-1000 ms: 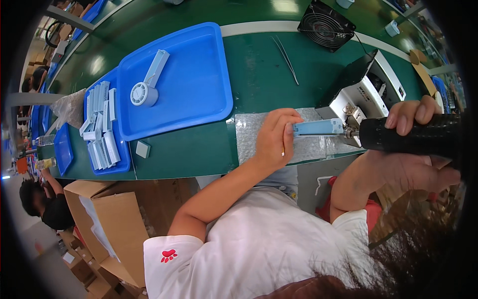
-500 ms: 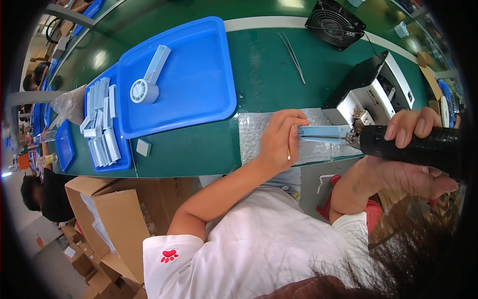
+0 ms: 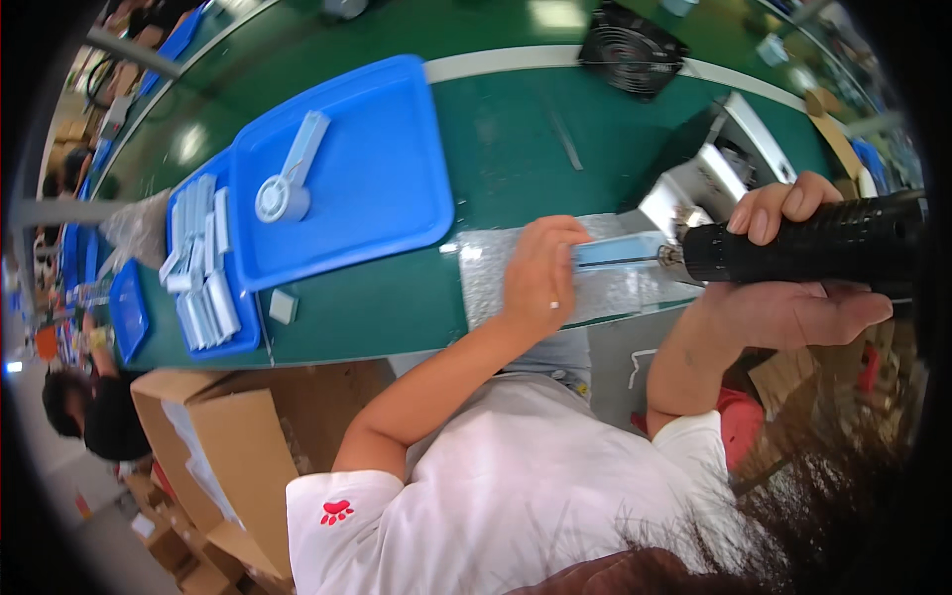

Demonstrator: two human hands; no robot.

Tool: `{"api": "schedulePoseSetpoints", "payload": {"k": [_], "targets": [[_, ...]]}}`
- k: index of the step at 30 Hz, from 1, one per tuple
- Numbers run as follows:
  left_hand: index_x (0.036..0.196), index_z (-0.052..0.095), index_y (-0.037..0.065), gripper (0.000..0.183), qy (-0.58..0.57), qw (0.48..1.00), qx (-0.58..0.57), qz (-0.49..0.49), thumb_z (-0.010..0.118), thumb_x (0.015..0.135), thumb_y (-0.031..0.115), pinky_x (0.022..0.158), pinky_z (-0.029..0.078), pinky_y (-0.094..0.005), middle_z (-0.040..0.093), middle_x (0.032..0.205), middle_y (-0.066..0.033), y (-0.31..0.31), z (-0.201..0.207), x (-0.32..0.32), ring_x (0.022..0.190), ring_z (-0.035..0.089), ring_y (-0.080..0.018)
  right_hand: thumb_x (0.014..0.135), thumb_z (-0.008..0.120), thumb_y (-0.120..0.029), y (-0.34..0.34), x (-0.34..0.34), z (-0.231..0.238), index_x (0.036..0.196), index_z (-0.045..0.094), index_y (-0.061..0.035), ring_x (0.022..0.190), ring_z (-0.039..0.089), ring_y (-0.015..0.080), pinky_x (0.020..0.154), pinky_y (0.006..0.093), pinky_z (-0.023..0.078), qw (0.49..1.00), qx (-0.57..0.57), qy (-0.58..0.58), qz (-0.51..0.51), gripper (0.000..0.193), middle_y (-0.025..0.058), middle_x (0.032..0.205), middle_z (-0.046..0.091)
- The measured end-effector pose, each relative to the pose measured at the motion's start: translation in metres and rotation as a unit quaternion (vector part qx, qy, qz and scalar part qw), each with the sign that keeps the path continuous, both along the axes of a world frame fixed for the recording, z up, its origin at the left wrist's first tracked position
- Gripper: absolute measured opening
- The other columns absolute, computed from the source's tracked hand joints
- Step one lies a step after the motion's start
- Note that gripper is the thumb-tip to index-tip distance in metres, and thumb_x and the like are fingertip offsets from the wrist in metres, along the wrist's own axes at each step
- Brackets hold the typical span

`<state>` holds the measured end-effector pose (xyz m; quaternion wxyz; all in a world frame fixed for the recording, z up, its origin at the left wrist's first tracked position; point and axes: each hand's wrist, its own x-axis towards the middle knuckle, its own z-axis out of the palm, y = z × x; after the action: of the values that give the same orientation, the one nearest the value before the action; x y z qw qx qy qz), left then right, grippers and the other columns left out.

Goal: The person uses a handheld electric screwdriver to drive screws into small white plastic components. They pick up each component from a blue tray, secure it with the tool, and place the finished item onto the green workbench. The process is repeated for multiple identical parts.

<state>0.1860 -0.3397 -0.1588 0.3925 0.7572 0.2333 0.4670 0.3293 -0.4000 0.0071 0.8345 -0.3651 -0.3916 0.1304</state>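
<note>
My left hand (image 3: pixel 538 273) is closed round one end of a narrow light blue plastic piece (image 3: pixel 623 250), held level over a sheet of bubble wrap (image 3: pixel 486 273). A tiny pale tip (image 3: pixel 553 304) shows at that hand's fingers; what it belongs to is hidden. My right hand (image 3: pixel 793 315) grips a thick black power screwdriver (image 3: pixel 793 248), lying nearly level, thumb side below and fingertips over the top. Its metal nose (image 3: pixel 671 258) meets the right end of the plastic piece. Whether a screw sits there is too small to tell.
Just beyond the screwdriver stands a black and white box-shaped machine (image 3: pixel 729 164). Tweezers (image 3: pixel 565 139) and a black fan (image 3: pixel 632 52) lie farther back. On the left, a blue tray (image 3: pixel 387 169) holds a round-headed light blue part; a smaller blue tray (image 3: pixel 243 342) holds several pale strips.
The whole view has shifted, so most things sit farther left in it. The screwdriver and plastic piece are now tilted slightly up toward the right. Both hands keep their hold.
</note>
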Motion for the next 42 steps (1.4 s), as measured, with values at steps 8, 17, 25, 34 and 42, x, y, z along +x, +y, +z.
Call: {"api": "schedulePoseSetpoints", "payload": {"k": [8,17,25,34,42], "targets": [[0.095,0.058,-0.001,0.025,-0.015,0.999,-0.038,-0.004,0.035,0.095,0.007,0.080,0.044,-0.0378,0.060,0.099,-0.0170,-0.001,0.000,0.001,0.089,0.057,-0.0312,0.076,0.050,-0.074,-0.022,0.045,0.031,0.105,0.050,0.0009,0.067,0.052,0.0215,0.059,0.0330,0.042,0.988,-0.076,-0.056,-0.120,0.080,0.0127,0.089,0.052],[0.094,0.058,-0.001,0.024,-0.015,0.999,-0.034,-0.008,0.036,0.095,0.007,0.081,0.044,-0.0382,0.060,0.099,-0.0168,-0.003,-0.001,0.002,0.088,0.057,-0.0312,0.079,0.045,-0.074,0.006,0.041,0.020,0.100,0.049,0.0044,0.062,0.053,0.0241,0.056,0.0354,0.045,0.933,-0.132,-0.115,-0.314,0.081,0.0158,0.084,0.056],[0.093,0.058,0.000,0.017,-0.002,1.000,-0.002,-0.001,0.042,0.092,0.004,0.076,0.046,-0.0386,0.059,0.098,-0.0151,0.000,0.000,-0.002,0.087,0.057,-0.0311,0.072,0.062,-0.069,-0.028,0.017,0.017,0.106,0.042,0.0037,0.060,0.054,0.0207,0.053,0.0337,0.045,0.985,0.048,0.041,0.158,0.083,0.0135,0.088,0.053],[0.094,0.058,0.001,0.016,0.008,1.000,-0.002,0.005,0.043,0.091,0.004,0.075,0.047,-0.0378,0.059,0.099,-0.0131,-0.001,0.003,-0.004,0.087,0.057,-0.0300,0.067,0.052,-0.083,0.005,0.006,0.008,0.099,0.048,0.0089,0.065,0.050,0.0194,0.055,0.0304,0.041,0.999,-0.035,-0.018,0.003,0.097,0.0134,0.086,0.047],[0.095,0.058,0.001,0.021,0.019,1.000,-0.018,-0.002,0.038,0.093,0.005,0.075,0.047,-0.0367,0.060,0.101,-0.0142,-0.002,0.001,-0.005,0.087,0.057,-0.0297,0.059,0.047,-0.092,0.013,-0.002,0.006,0.091,0.050,0.0107,0.059,0.050,0.0192,0.050,0.0308,0.042,0.994,-0.071,0.026,-0.080,0.107,0.0135,0.084,0.047]]}}
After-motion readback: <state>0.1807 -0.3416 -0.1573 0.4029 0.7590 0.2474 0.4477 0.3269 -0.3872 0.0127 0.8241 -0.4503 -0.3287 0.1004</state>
